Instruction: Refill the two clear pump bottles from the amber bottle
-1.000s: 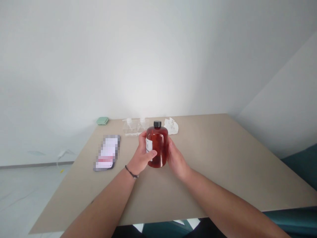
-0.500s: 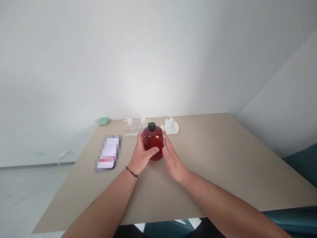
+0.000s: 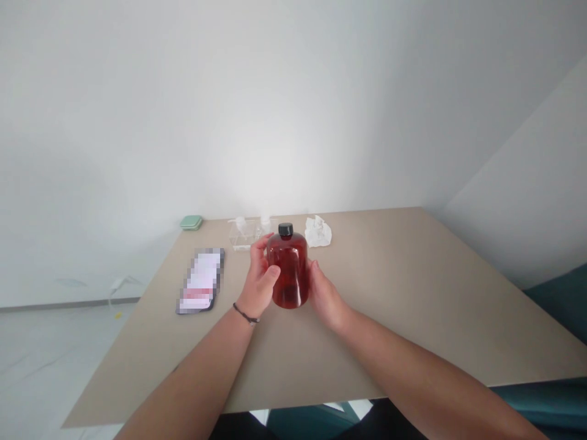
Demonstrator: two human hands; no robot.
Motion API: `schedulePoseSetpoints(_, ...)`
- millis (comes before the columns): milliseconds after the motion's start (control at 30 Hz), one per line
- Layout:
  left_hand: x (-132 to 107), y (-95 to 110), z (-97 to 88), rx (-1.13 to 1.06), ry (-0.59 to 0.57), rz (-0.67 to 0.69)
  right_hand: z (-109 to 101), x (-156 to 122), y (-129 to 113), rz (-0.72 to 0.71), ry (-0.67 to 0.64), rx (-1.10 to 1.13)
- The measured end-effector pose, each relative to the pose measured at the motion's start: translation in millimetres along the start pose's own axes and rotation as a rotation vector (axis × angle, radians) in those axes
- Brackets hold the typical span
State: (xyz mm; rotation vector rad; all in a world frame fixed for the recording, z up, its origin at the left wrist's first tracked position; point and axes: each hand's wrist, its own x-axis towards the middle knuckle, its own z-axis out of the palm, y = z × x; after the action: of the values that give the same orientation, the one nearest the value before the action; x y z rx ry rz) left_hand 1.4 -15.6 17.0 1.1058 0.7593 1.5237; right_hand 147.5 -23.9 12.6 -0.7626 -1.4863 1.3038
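Observation:
A reddish-brown see-through bottle (image 3: 290,269) with a black cap (image 3: 285,229) is upright between my hands over the table. My left hand (image 3: 260,278) grips it from the left, thumb on the front and fingers reaching round the far side. Against the right side of the bottle rests my right hand (image 3: 326,297), its thumb near the edge and its other fingers hidden behind the bottle. Whether any tissue sits under those hidden fingers cannot be seen. Crumpled white tissue (image 3: 318,232) lies just beyond the bottle, to the right.
A phone (image 3: 200,281) with a lit, blurred screen lies on the left of the beige table (image 3: 413,293). Near the wall are a small green case (image 3: 191,222) and a clear tray (image 3: 243,244) with white pump-topped bottles in it.
The bottle now shows more of its front and stands taller in view. My right hand went from flat along its side to behind it; the white tissue at those fingers is now out of sight.

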Motion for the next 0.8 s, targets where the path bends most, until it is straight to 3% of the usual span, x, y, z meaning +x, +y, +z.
schedulePoseSetpoints(100, 1.8, 4.5, -2.6, 0.235, 0.108, 0.092, -2.1, 1.2, -7.6, -0.091, 0.008, -0.051)
schedulePoseSetpoints(167, 1.4, 7.8, -1.9, 0.318, 0.126, 0.062, -3.2, 0.6, -11.0, -0.134, 0.021, -0.128)
schedulePoseSetpoints(300, 0.0, 11.2, 4.2, 0.168, 0.026, -0.042, -4.2, -5.6, -7.0, -0.163, 0.04, -0.318)
schedulePoseSetpoints(433, 2.0, 6.8, 4.7, -0.005, -0.027, -0.025, -6.0, -11.1, 4.5, -0.096, -0.002, -0.379)
schedulePoseSetpoints(600, 5.7, -3.8, -3.5, 0.038, 0.033, -0.02, -5.5, -7.0, 5.1, -0.056, -0.004, -0.173)
schedulePoseSetpoints(800, 3.6, -9.3, -4.5, -0.097, -0.021, -0.095, -1.9, -0.8, -1.5, 0.011, -0.017, 0.166)
